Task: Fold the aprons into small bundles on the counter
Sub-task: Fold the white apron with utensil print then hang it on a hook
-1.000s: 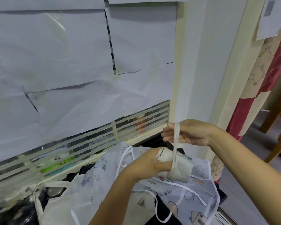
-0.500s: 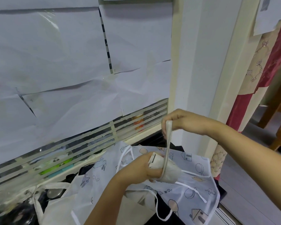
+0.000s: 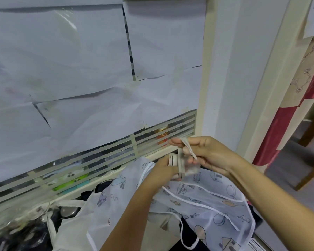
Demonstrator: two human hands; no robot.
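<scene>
On the left, a plain white apron (image 3: pixel 74 220) lies in a heap below a window covered with paper (image 3: pixel 62 69). In the middle, the left hand (image 3: pixel 161 172) has its fingers curled round a small rolled apron bundle (image 3: pixel 192 169), and holds it up just above a see-through apron with little pictures (image 3: pixel 216 203) that lies spread out under both arms. A pale strap (image 3: pixel 180 165) goes round the bundle, and the right hand (image 3: pixel 208 154) pinches its loose end between thumb and fingers, with a red and cream curtain (image 3: pixel 295 109) far to the right.
</scene>
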